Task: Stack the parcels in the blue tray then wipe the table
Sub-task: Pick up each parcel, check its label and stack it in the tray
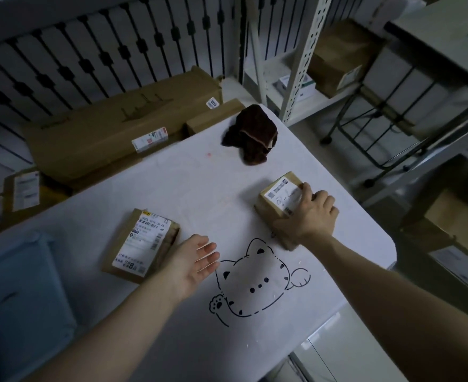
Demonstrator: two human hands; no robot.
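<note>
Two brown cardboard parcels with white labels lie on the white table point(188, 188). My right hand point(310, 216) grips the right parcel point(275, 201) from above, fingers curled over its far edge. The left parcel point(141, 244) lies flat near the table's middle left. My left hand point(194, 260) hovers just right of it, palm turned up and fingers straight, holding nothing. The blue tray point(20, 293) sits at the table's left edge with nothing visible in it. A dark brown cloth point(252, 133) lies crumpled at the far end of the table.
A cat drawing point(254, 282) marks the tabletop near me. Large cardboard boxes point(117, 133) lie on the floor beyond the table's left side. A metal shelf point(304, 64) and a folding cart point(398, 106) stand to the right. More boxes point(453, 230) sit at right.
</note>
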